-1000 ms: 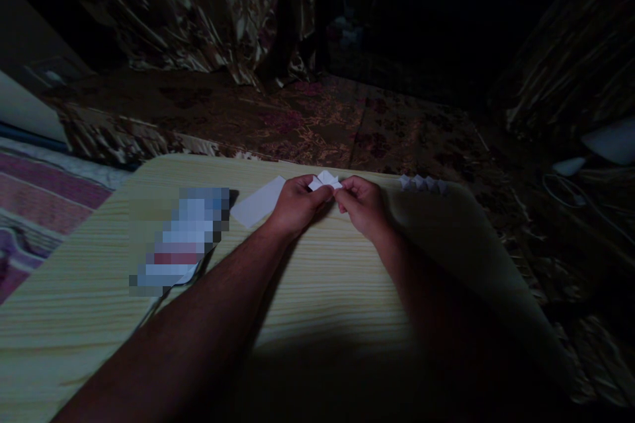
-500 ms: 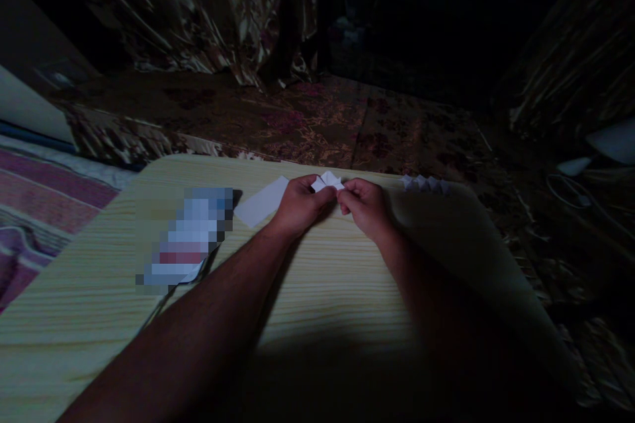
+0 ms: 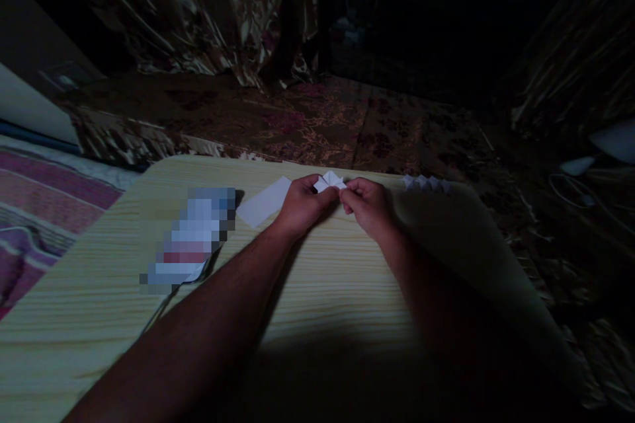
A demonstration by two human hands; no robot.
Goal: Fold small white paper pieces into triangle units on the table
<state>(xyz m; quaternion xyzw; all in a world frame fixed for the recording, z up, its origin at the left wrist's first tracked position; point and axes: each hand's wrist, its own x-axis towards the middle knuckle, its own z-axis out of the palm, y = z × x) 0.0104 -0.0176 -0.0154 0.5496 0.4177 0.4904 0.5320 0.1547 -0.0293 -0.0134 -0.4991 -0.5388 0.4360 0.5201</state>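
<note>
Between my two hands is a small white folded paper with pointed corners and crease lines. My left hand grips its left and near side, thumb on top. The fingertips of my right hand are closed in a pinch at its right corner. A flat white sheet of paper lies on the table just left of my left hand. To the right stands a row of several small folded paper pieces, star-like in outline, near the table's far edge.
The pale wood-grain table has rounded far corners. A pixelated device with a cable lies at the left. Beyond the table is a patterned brown cloth-covered surface below curtains. A white cable is at the far right.
The view has shifted very slightly, so everything sits a little further right. Both hands keep their hold on the folded paper; no other movement shows.
</note>
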